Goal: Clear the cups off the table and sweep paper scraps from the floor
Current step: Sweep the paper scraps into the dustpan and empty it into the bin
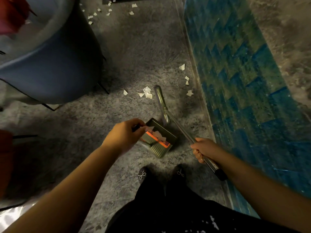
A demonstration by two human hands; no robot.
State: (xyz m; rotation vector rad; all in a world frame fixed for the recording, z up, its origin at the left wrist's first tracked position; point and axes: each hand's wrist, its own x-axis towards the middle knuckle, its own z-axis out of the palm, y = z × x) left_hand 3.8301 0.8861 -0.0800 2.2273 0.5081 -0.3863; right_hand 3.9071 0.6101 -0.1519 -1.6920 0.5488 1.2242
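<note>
A green dustpan [165,132] with an orange comb edge stands on the grey carpet in front of my feet, with a few paper scraps inside it. My left hand [123,134] pinches a white paper scrap [150,128] over the pan's near corner. My right hand [204,149] grips a long metal handle [180,127] that runs down toward the pan. A green broom [161,105] lies on the carpet behind the pan. More paper scraps [146,92] lie beyond it, others [186,79] sit by the table edge, and several [107,11] are far off.
A blue round chair [50,64] with thin black legs fills the upper left. A glass-edged table [244,78] with a blue-green patterned top runs down the right side. My dark slippers [143,174] stand just below the dustpan. Something red [5,157] sits at the left edge.
</note>
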